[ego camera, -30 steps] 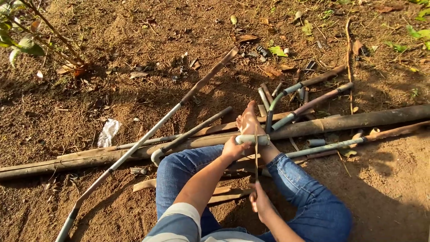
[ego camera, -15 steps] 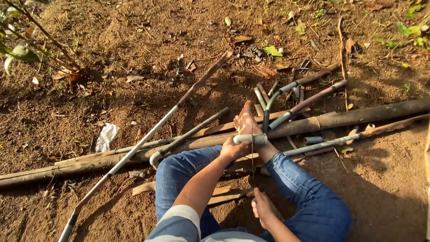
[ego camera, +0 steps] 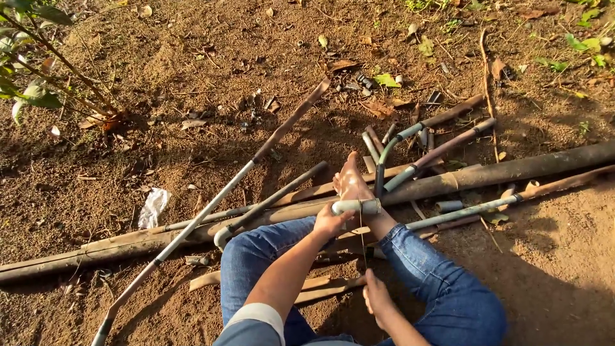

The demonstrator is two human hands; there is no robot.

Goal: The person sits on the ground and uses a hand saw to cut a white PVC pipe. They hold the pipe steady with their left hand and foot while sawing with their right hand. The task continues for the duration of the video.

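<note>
Head view: a short grey pipe piece (ego camera: 357, 206) is gripped by the closed left hand (ego camera: 330, 222) across the long bamboo pole (ego camera: 487, 174); the right hand (ego camera: 377, 298), lowered since before, is closed around a thin saw blade (ego camera: 362, 247).

The scene is viewed by a single head-worn camera, aimed steeply down from close above the long bamboo pole (ego camera: 487, 174), with bare ground taken in beyond it and bent knees before it.
</note>
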